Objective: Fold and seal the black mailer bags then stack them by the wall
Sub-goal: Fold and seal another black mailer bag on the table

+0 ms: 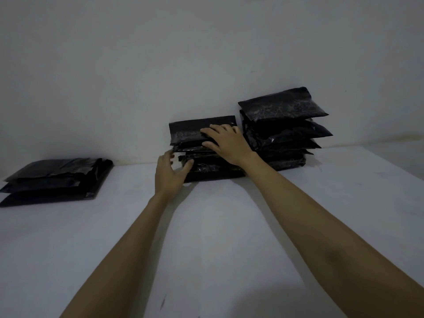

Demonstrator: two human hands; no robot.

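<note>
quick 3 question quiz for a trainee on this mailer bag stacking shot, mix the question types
1. True or false: the right hand lies on the top bag of the middle stack.
2. Which pile is tallest? A) the left pile B) the middle stack C) the right stack
3. Fill in: the left hand is at the middle stack's ____ end.

Key
1. True: its fingers rest spread on the top mailer bag.
2. C: it stands highest against the wall.
3. Left: fingers spread at the lower bags, on the white table.
</note>
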